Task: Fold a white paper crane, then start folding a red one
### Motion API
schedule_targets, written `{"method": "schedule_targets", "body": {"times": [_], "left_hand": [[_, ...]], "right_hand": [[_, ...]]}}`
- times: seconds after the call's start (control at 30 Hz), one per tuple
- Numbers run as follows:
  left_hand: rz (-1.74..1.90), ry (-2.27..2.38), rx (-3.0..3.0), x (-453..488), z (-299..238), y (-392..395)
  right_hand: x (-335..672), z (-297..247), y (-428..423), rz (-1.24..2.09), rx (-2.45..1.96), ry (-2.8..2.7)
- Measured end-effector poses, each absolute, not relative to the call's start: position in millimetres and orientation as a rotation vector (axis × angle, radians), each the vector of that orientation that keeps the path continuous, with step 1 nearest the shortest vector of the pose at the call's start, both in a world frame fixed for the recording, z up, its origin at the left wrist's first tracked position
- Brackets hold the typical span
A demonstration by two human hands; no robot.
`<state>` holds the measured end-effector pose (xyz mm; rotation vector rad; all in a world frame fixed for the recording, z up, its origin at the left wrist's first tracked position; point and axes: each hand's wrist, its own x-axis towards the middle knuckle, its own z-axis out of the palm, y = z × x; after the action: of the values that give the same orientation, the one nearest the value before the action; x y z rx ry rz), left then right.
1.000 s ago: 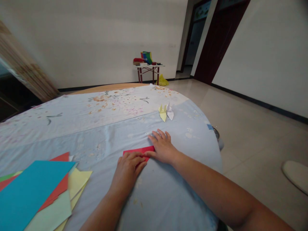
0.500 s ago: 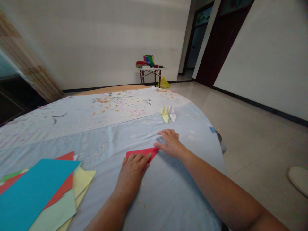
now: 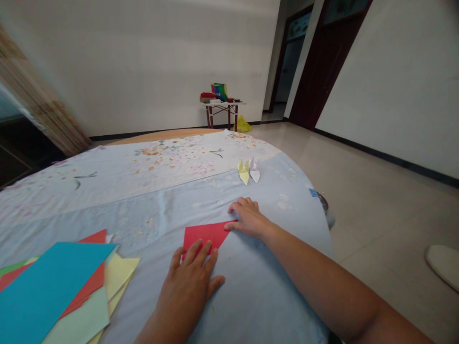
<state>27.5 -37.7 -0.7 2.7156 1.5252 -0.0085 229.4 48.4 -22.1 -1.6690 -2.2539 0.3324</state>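
A folded sheet of red paper point(image 3: 206, 232) lies flat on the cloth in front of me, tapering to a point at its right. My left hand point(image 3: 193, 279) is spread, its fingertips resting on the paper's near edge and its thumb out on the cloth. At the right corner of the paper, the thumb of my right hand point(image 3: 247, 217) touches it. The other fingers of that hand curve apart from the thumb, over the cloth. Beyond my hands stand a yellow folded paper figure point(image 3: 244, 173) and a white folded paper figure point(image 3: 254, 171), side by side.
A pile of coloured paper topped by a blue sheet point(image 3: 53, 282) lies at the left. The round table wears a flowered cloth point(image 3: 143, 205). A small side table point(image 3: 222, 103) with things on it stands by the wall, a yellow bag point(image 3: 243, 124) beside it.
My left hand has slid back toward me and spread its fingers, uncovering more of the red paper. My right thumb has moved onto the paper's right corner. The view has shifted slightly.
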Motion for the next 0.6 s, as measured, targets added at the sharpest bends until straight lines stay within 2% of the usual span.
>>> {"method": "schedule_targets", "body": {"times": [0.37, 0.6], "left_hand": [[0.272, 1.576, 2.586, 37, -1, -22], [0.353, 1.598, 2.585, 38, -8, -20]], "right_hand": [[221, -15, 45, 0.411, -1.495, -2.364], [218, -19, 46, 0.775, -1.373, -2.125]]}}
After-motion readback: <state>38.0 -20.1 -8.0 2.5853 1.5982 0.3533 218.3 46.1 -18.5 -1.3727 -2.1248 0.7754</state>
